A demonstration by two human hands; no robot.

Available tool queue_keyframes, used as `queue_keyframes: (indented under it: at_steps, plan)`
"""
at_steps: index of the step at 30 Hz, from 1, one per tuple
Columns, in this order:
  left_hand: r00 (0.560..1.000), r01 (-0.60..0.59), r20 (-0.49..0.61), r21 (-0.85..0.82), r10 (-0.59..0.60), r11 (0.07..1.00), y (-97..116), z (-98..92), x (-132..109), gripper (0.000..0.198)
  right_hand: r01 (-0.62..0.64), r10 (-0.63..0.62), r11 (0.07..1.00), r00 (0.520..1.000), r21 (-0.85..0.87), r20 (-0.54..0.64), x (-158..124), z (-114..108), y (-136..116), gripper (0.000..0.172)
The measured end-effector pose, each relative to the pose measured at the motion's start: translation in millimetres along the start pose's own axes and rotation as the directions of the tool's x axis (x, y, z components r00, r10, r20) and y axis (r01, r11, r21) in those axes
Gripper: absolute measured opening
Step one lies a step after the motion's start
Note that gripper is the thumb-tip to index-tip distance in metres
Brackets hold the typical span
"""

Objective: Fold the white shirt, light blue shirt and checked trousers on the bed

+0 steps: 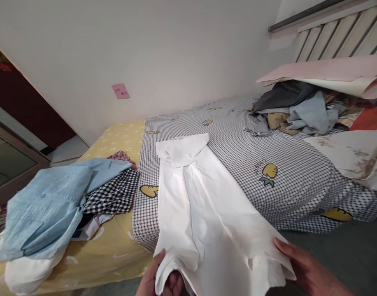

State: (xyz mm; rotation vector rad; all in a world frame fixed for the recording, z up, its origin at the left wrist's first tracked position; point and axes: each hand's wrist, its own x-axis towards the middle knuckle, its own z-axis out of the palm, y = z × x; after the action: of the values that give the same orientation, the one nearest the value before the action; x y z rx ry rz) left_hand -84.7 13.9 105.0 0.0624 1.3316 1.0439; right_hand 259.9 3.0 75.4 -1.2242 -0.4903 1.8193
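A white garment [207, 197] stretches from the bed toward me. Its far end, with a folded band like a collar or waistband, lies on the checked sheet [234, 144]; the near end hangs past the bed's edge. My left hand [162, 275] is closed on the near left corner, thumb on top and fingers tucked under the cloth. At the near right edge my right hand [302, 263] pinches the fabric with the thumb above, its other fingers partly hidden beneath. I cannot tell whether it is a shirt or another kind of garment.
Left on the yellow sheet [120, 267] lies a pile with a light blue shirt [49, 201] and black-and-white checked cloth [114, 193]. A heap of clothes [312, 111] sits at the right under a pink sheet [327, 70]. A radiator [339, 35] stands behind it.
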Motion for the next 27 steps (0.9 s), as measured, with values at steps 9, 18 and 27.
queue_keyframes:
  at_steps: [9, 18, 27]
  plan:
    - [0.985, 0.067, 0.172, -0.256, -0.022, 0.964, 78, 85.2, 0, 0.021, 0.182, -0.178, 0.983, 0.976, -0.024, 0.126, 66, 40, -76, 0.045]
    - [0.925, -0.257, 0.225, -0.219, 0.305, 0.941, 111, 113.6, 56, 0.021, 0.257, -0.276, 0.957, 0.951, 0.137, 0.142, 142, 62, -105, 0.048]
    - [0.733, -0.605, -0.228, 0.214, 0.641, 0.767, 75, -20.8, 75, 0.034, 0.458, -0.56, 0.828, 0.701, -0.323, -0.442, 111, 3, -90, 0.037]
